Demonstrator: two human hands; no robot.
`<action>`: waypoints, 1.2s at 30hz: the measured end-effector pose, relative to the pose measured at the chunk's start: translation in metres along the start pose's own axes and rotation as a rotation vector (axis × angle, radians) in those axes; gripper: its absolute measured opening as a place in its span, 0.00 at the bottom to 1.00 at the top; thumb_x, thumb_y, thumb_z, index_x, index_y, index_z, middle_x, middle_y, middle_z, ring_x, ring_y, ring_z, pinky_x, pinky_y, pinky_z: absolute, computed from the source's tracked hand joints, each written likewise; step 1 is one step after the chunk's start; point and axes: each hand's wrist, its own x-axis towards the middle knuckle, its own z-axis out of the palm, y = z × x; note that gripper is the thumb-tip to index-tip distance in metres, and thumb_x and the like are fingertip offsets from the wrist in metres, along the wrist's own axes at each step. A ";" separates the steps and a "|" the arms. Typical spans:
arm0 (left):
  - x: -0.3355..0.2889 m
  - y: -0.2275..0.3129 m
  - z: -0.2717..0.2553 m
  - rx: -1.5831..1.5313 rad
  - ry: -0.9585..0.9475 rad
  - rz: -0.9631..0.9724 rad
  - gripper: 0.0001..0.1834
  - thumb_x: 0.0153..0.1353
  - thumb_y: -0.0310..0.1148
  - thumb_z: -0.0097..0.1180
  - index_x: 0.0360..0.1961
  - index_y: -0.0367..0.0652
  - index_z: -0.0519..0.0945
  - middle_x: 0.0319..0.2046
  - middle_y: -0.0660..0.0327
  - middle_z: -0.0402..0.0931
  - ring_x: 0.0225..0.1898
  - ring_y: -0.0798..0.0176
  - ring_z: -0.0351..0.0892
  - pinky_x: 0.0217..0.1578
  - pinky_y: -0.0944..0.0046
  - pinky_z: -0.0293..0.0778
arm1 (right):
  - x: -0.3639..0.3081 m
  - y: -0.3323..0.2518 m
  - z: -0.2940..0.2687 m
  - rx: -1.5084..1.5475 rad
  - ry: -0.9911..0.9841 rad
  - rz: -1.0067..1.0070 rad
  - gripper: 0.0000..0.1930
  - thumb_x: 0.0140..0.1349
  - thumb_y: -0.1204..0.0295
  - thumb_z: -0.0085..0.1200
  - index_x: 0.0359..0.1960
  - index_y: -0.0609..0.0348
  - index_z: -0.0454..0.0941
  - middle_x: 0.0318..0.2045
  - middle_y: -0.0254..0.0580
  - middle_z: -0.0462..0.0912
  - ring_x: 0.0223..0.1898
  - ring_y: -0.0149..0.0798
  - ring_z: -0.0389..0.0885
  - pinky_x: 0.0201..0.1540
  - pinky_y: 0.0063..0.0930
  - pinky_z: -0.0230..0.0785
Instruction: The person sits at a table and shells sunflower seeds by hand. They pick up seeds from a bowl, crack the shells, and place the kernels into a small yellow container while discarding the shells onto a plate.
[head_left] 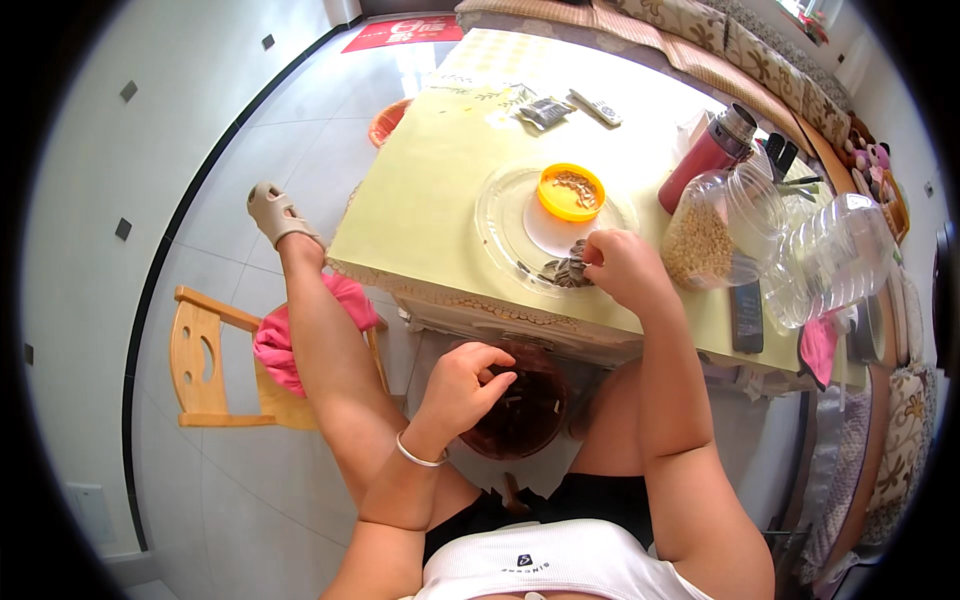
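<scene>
The right hand bunches its fingers at a pile of dark seeds, just left of that grip on a clear plate. Beyond the grip and slightly left stands a yellow-rimmed container holding small brown bits; to its right is a clear jar of pale kernels. Nearer the body and left, the left hand, thumb and fingers slightly parted, hovers over a dark bin.

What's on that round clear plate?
A yellow-rimmed tub and dark seeds sit on the plate. What lies under the tub or behind the right hand is hidden.
</scene>
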 end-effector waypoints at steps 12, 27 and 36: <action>0.003 -0.001 0.008 -0.254 0.191 0.021 0.08 0.58 0.22 0.62 0.39 0.34 0.83 0.34 0.56 0.82 0.30 0.66 0.83 0.34 0.70 0.79 | 0.005 -0.008 0.001 0.591 0.088 0.071 0.05 0.55 0.82 0.56 0.34 0.66 0.80 0.27 0.36 0.81 0.29 0.27 0.77 0.35 0.21 0.70; 0.002 0.006 -0.009 0.103 0.677 0.330 0.13 0.58 0.16 0.60 0.45 0.32 0.84 0.34 0.54 0.83 0.31 0.62 0.84 0.33 0.67 0.81 | -0.037 -0.105 0.070 1.075 -0.164 0.015 0.05 0.60 0.78 0.60 0.32 0.69 0.79 0.28 0.37 0.82 0.30 0.25 0.81 0.33 0.19 0.75; 0.002 -0.003 -0.002 0.506 0.738 0.419 0.16 0.54 0.18 0.63 0.45 0.37 0.84 0.28 0.53 0.81 0.25 0.55 0.80 0.27 0.63 0.76 | -0.044 -0.112 0.081 0.950 -0.069 0.014 0.06 0.56 0.77 0.61 0.29 0.68 0.79 0.24 0.41 0.82 0.25 0.27 0.78 0.29 0.24 0.72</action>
